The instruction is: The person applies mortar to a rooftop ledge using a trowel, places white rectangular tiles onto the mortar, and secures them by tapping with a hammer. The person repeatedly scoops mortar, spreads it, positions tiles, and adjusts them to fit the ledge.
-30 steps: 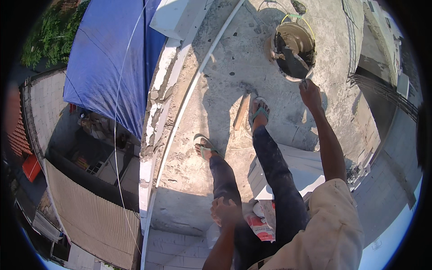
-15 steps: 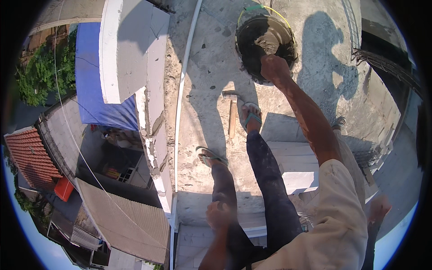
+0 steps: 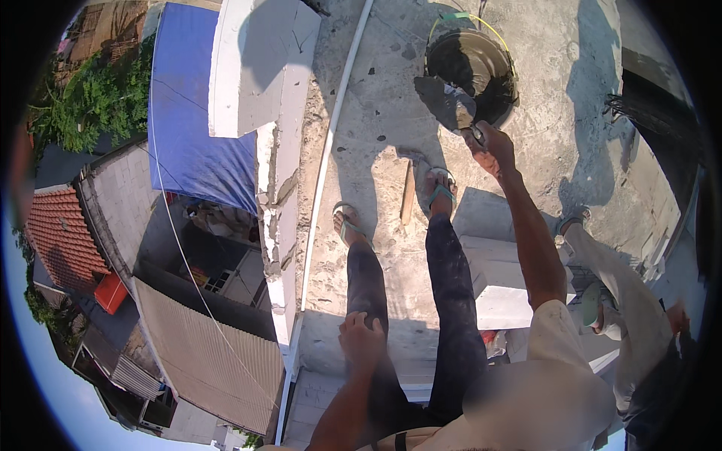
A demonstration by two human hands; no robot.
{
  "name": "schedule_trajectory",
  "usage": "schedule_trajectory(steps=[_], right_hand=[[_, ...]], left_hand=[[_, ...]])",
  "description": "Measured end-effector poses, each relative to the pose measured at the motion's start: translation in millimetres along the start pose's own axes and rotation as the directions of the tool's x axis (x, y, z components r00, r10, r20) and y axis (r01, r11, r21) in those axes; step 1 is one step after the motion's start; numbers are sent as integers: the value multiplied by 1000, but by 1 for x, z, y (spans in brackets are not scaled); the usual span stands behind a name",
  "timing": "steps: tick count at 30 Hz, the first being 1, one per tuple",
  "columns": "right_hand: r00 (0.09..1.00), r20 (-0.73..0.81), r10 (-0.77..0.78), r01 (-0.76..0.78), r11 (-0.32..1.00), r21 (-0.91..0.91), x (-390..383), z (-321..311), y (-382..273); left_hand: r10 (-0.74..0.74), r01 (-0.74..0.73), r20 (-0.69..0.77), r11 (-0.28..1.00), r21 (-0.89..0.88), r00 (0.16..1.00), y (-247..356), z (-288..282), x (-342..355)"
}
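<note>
My right hand (image 3: 490, 150) grips the handle of a trowel (image 3: 445, 101), its blade dark with wet mortar and held at the near left side of the bucket (image 3: 487, 68). That dark bucket, with a yellow handle, has grey mortar inside and stands on the concrete floor. My left hand (image 3: 362, 338) rests on my left leg, fingers loosely bent and apart, with nothing visible in it. Between my sandalled feet and the bucket lies a tool with a wooden handle (image 3: 408, 195), beside my right foot (image 3: 441, 192).
A white block wall (image 3: 267, 225) and pipe (image 3: 338, 113) run along my left, above a drop to roofs (image 3: 203, 361) and a blue tarp (image 3: 199, 98). Pale blocks (image 3: 496, 297) lie right of my legs. A co-worker's legs (image 3: 632, 323) and rebar (image 3: 624, 105) are at right.
My right hand has gone down into the bucket and come back toward its near left rim with the trowel blade lifted. A co-worker's legs have come further into view at right.
</note>
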State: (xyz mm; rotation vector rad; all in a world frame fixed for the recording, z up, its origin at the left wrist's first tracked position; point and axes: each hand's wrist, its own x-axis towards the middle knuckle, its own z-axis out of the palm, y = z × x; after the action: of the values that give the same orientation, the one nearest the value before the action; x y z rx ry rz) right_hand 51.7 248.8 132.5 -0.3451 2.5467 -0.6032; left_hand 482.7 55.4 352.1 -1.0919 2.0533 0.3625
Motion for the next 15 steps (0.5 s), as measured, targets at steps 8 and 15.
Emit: schedule_trajectory(steps=[8,15], right_hand=[[953,23,-302,294,940,174,-53,51,-201],[914,263,-309,298,951,83,-6,127,-298]], left_hand=[[-54,60,41,986,-154,998,-47,-17,15],[-97,104,36,943,-317,995,-78,-3,15]])
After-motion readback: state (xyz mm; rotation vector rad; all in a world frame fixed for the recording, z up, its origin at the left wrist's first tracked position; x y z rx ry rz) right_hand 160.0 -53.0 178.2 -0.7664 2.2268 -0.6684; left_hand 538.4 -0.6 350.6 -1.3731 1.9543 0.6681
